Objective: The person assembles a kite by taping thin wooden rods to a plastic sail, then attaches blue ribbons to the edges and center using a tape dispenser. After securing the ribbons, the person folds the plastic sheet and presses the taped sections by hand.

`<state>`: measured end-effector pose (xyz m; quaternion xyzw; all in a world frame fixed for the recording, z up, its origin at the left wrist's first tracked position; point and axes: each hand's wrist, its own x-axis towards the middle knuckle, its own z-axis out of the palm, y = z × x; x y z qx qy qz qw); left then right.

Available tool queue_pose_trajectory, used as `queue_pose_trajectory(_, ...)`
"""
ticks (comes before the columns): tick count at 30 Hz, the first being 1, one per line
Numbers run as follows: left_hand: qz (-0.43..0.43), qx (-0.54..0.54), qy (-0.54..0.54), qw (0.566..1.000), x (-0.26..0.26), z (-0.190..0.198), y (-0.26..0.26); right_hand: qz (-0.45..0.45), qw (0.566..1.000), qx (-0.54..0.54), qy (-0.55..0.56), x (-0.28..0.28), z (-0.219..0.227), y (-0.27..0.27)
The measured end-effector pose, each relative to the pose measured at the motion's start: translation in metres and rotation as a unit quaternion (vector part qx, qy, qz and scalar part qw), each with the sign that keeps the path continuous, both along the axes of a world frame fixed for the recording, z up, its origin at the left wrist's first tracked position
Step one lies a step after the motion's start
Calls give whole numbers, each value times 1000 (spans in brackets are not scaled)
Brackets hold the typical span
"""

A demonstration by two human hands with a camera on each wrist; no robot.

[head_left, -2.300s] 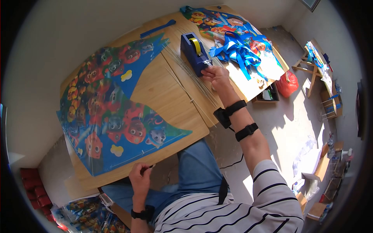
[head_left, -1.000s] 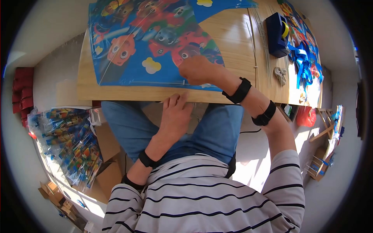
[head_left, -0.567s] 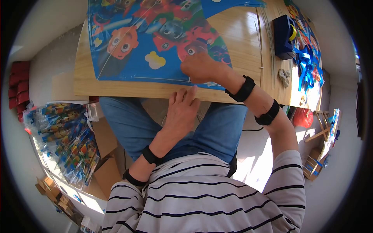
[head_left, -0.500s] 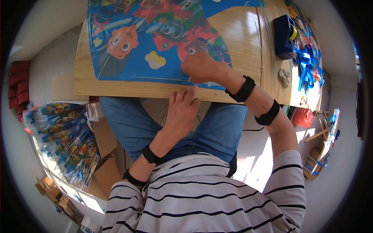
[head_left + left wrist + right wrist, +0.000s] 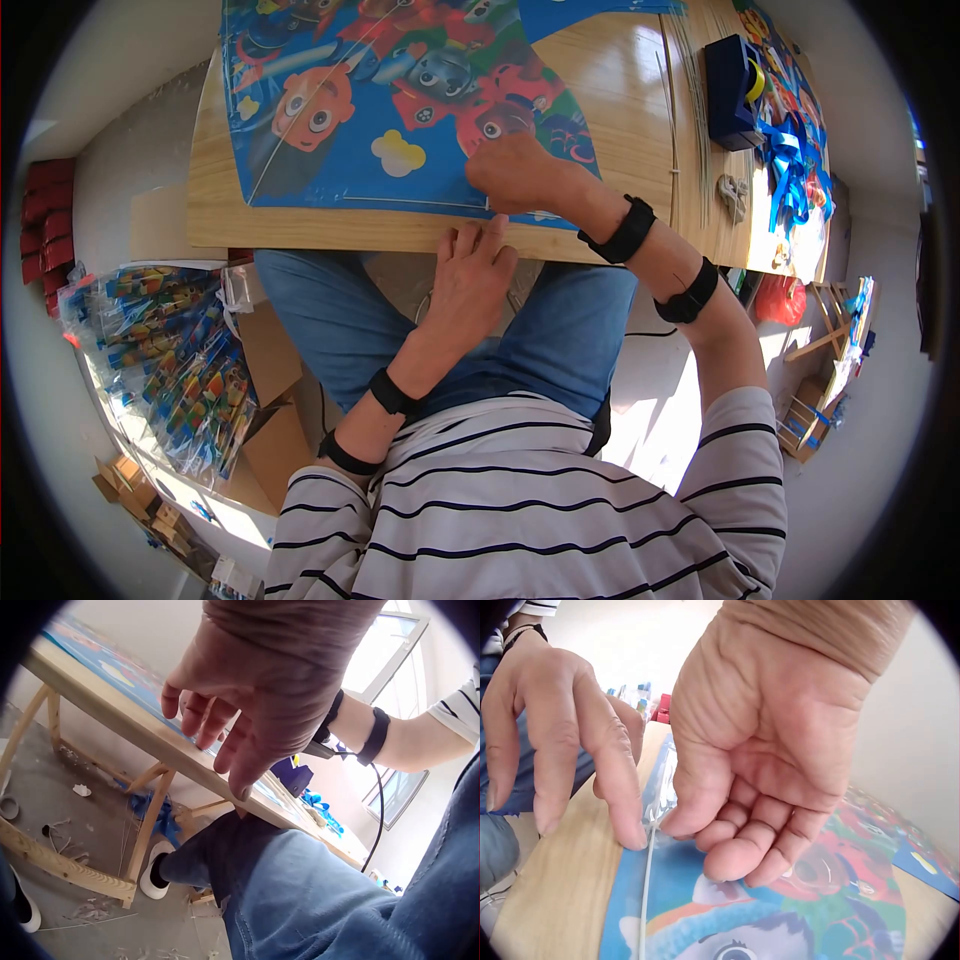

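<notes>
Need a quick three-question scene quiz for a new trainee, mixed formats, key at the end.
1. Multiple choice: what colour is the tape roll in the dispenser?
A) red
B) yellow
C) white

2. True or false: the left hand has its fingers extended toward the near edge of the printed sheet, not clenched in a fist.

3. Fill in: in the head view, the dispenser stands on the table, to the ____ of the right hand.

Key: 1 B; 2 true; 3 right

Blue cartoon-patterned sheet (image 5: 350, 178), black-striped white shirt (image 5: 520, 490)
</notes>
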<state>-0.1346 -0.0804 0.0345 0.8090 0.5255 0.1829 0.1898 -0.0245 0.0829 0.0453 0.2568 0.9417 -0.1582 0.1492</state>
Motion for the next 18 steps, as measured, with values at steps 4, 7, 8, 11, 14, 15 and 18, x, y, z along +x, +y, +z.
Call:
queue_pose_trajectory(4, 7, 5, 4, 1000, 0, -1, 2, -30, 999, 4, -19, -2, 9, 0)
queue_pose_trajectory(7, 11, 17, 11, 1000, 0, 3, 4, -110, 985, 100, 92, 7, 0, -2)
queue_pose_trajectory(8, 13, 18, 10, 1000, 1, 4, 4, -142, 968, 147, 148, 11, -5, -2)
queue_pose_trajectory(11, 15, 15, 13, 1000, 1, 6, 3, -263, 955, 61, 121, 12, 21, 11)
queue_pose_trajectory(14, 14, 9, 6, 1000, 1, 9, 6, -301, 945, -18, 125, 20, 29, -15)
queue_pose_trajectory(15, 13, 5, 3, 1000, 0, 9, 6, -315, 942, -27, 114, 21, 24, -23)
queue_pose_trajectory(18, 15, -7, -4, 1000, 2, 10, 5, -359, 927, -44, 96, 26, -2, -37)
